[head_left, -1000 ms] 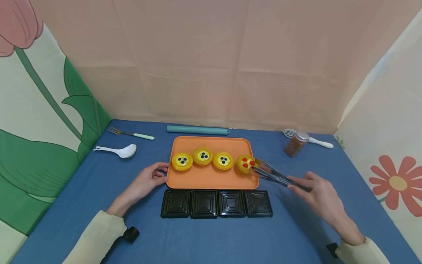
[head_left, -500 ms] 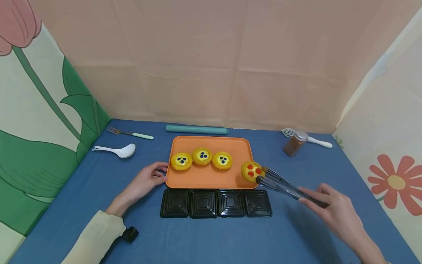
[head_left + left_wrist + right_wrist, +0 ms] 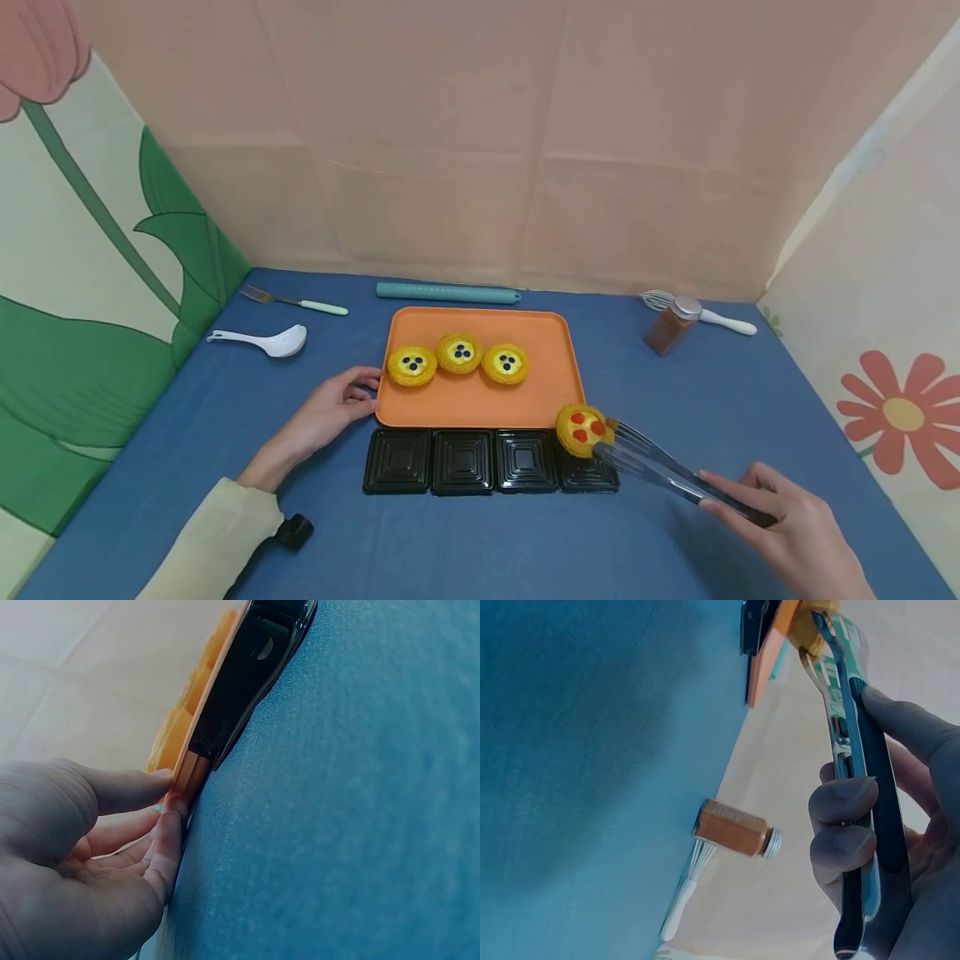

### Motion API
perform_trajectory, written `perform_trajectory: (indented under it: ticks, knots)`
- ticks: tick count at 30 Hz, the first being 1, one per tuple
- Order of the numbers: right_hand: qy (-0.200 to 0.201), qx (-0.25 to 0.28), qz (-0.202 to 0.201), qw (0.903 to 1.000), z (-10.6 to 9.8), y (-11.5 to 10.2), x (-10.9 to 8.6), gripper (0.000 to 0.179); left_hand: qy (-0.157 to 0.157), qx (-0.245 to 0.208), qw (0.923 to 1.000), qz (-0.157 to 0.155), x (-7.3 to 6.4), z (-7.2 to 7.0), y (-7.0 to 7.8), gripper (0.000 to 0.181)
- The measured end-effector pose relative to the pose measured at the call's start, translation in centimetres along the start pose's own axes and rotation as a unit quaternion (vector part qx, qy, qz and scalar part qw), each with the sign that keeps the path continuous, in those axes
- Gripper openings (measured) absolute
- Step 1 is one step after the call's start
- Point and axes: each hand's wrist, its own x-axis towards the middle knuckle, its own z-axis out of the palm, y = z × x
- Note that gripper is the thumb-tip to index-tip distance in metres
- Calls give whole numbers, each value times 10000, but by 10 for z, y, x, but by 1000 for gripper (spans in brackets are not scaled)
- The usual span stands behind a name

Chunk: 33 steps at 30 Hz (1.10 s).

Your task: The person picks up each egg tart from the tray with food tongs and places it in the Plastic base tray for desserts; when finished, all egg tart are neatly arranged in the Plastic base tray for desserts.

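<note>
My right hand (image 3: pixel 795 521) squeezes a pair of metal tongs (image 3: pixel 877 795), thumb on one arm and fingers curled round the other. Between the tong tips is an egg tart with red toppings (image 3: pixel 581 431), over the rightmost square of the black four-part tray (image 3: pixel 457 462); whether it touches is unclear. My left hand (image 3: pixel 326 417) pinches the left rim of the orange tray (image 3: pixel 196 766) between thumb and fingers. Three tarts with dark blue toppings sit on that tray: a left one (image 3: pixel 412 367), a middle one (image 3: pixel 459 354) and a right one (image 3: pixel 505 364).
Behind the orange tray lies a teal stick (image 3: pixel 447 292). A fork (image 3: pixel 296 301) and a white ladle (image 3: pixel 262 340) lie at the left. On the right stands a brown-filled shaker jar (image 3: pixel 671 327), with a white-handled whisk (image 3: pixel 727 322) behind it.
The red-topped tart has left the orange tray's right end, carried in the tongs toward me above the black tray. My right hand moved nearer and rightward; my left hand stayed at the rim.
</note>
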Motion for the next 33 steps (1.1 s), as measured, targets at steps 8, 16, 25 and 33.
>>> perform_trajectory:
  ticks: [8,16,25,33]
  knots:
    - [220,-78,-549,9982,5,10,-12,39,-22,-64,9999,158,1,0,-6,49]
    - [160,-82,-292,9994,7,15,-18,38,3,-63,9998,167,2,0,-6,49]
    - [-68,13,-75,9999,11,14,-18,39,9,-85,9999,141,1,-1,-4,49]
    - [-268,-273,352,9986,11,11,-18,41,-3,-77,9999,132,1,-1,-5,50]
